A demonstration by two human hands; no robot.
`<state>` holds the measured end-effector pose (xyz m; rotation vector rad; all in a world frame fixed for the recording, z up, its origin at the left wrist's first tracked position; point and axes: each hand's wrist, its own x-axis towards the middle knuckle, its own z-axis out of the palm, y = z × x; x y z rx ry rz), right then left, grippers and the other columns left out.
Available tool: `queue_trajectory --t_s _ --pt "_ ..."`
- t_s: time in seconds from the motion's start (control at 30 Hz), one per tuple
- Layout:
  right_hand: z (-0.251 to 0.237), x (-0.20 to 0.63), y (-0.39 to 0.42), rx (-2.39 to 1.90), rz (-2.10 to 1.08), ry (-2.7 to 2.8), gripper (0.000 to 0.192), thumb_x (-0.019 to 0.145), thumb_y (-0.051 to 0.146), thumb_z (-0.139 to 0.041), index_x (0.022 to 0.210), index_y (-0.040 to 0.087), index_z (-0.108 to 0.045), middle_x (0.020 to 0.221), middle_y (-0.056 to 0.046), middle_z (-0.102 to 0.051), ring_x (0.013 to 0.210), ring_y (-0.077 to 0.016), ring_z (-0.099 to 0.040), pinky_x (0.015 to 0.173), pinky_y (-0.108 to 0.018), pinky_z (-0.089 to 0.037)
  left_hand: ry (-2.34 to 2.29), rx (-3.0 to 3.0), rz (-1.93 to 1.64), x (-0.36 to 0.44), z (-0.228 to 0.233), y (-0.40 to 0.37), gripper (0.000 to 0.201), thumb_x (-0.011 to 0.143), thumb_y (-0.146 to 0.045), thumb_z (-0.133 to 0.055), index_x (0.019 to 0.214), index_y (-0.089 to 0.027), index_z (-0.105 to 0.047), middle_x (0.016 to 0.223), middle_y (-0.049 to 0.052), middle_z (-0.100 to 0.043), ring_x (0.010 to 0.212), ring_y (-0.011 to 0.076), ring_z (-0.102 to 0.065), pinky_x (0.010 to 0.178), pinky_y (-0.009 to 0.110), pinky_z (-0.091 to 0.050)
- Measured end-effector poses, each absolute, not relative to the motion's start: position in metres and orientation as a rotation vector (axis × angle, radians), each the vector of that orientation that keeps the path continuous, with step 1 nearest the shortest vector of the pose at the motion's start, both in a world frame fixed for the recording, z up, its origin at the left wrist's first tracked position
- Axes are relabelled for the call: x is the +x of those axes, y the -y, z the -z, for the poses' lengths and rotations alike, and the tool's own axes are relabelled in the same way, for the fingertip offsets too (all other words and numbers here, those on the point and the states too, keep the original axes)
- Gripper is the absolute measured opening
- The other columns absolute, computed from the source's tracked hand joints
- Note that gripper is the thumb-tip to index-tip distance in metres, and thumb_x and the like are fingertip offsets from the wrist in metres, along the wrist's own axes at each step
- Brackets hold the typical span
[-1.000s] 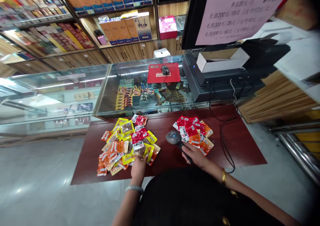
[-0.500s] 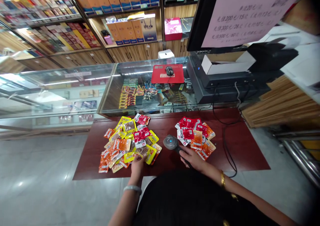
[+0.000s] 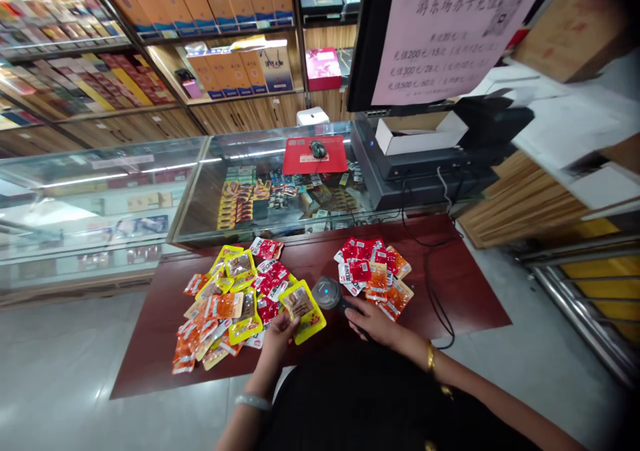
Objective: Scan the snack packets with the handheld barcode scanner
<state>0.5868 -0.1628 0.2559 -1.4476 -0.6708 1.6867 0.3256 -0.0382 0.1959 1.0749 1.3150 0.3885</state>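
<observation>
My left hand (image 3: pixel 281 333) pinches the lower left edge of a yellow snack packet (image 3: pixel 303 310) with a clear window showing brown food. In my right hand (image 3: pixel 371 320) is a dark handheld barcode scanner (image 3: pixel 327 292), its round head beside the packet and a small blue light glowing on top. Left of and partly behind the held packet spreads a mixed pile of yellow, red and orange snack packets (image 3: pixel 219 306). A second pile of red and orange packets (image 3: pixel 378 274) lies right of the scanner. Both piles rest on the dark red tabletop (image 3: pixel 320 254).
Behind the table stands a glass display counter (image 3: pixel 200 204) with a red mouse pad (image 3: pixel 300 164) and a mouse (image 3: pixel 317 148). A cash register (image 3: pixel 425 178) and a monitor with a pink notice (image 3: pixel 450 44) are at right. A black cable (image 3: pixel 434 291) trails over the table.
My left hand has lifted a yellow packet off the left pile and drawn it right, towards the scanner. My right hand still holds the scanner. The camera view has shifted.
</observation>
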Motion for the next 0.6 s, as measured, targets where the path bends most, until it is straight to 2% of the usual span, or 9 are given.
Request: queue_trajectory --t_s 0.2,0.37,0.6 --pt "-0.261 0.593 0.172 -1.413 -1.626 0.587 0.080 0.078 0.080 -0.063 0.135 0.023 -0.057 0.057 0.008 -0.047 0.046 -0.0104 -0.040 0.046 -0.024 -0.032 -1.187 1.169 -0.343 0.373 -0.195 0.027 0.051 0.056 -0.064 -0.081 0.071 -0.020 -0.059 0.067 0.000 -0.065 0.065 0.0151 -0.060 0.065 0.027 -0.048" --pt "-0.259 0.598 0.181 -1.371 -1.562 0.489 0.073 0.075 0.082 -0.063 0.118 0.023 -0.060 0.058 0.008 -0.047 0.044 -0.0092 -0.038 0.045 -0.024 -0.030 -1.154 1.247 -0.263 0.398 -0.195 0.027 0.052 0.055 -0.066 -0.080 0.070 -0.021 -0.060 0.068 0.001 -0.067 0.069 0.0183 -0.064 0.067 0.029 -0.050" --pt "-0.260 0.603 0.193 -1.386 -1.476 0.428 0.063 0.075 0.083 -0.063 0.092 0.023 -0.055 0.056 0.008 -0.049 0.041 -0.0080 -0.038 0.044 -0.024 -0.029 -1.074 1.260 -0.226 0.419 -0.180 0.030 0.050 0.057 -0.063 -0.082 0.071 -0.021 -0.058 0.071 0.002 -0.068 0.071 0.0191 -0.065 0.070 0.031 -0.053"
